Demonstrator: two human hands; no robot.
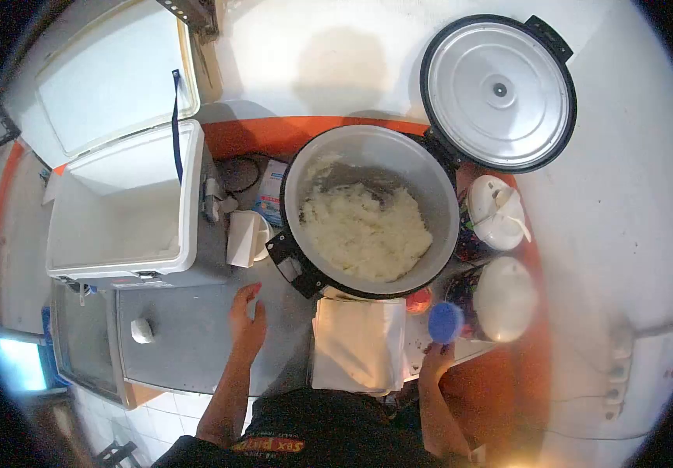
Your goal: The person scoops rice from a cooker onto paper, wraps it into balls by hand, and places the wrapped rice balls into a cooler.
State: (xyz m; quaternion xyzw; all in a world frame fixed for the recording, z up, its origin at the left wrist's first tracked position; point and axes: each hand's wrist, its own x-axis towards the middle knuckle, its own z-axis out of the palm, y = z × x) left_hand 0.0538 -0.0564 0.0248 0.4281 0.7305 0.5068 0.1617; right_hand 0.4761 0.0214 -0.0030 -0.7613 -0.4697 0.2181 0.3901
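My left hand [249, 321] hovers over the grey tabletop with thumb and fingers apart, holding nothing. It is nearest to a small white box [243, 239]. On the right, my right hand [436, 360] has its fingers at the lower edge of a round blue plastic thing [446, 322], slightly blurred, and grips it. Between the hands lies a stack of brown and white wrapping paper [358, 343]. Beyond the paper stands a large rice cooker [293, 179], its lid [500, 93] swung open to the right. White cooked rice [368, 230] lies in the pot, with bare metal showing toward the back.
An open cooler box [122, 203] stands at the left. Two dark patterned containers with white lids [506, 300] are at the right, the farther one with a white spoon [514, 210] on top. A white lump [141, 331] sits on the left tabletop.
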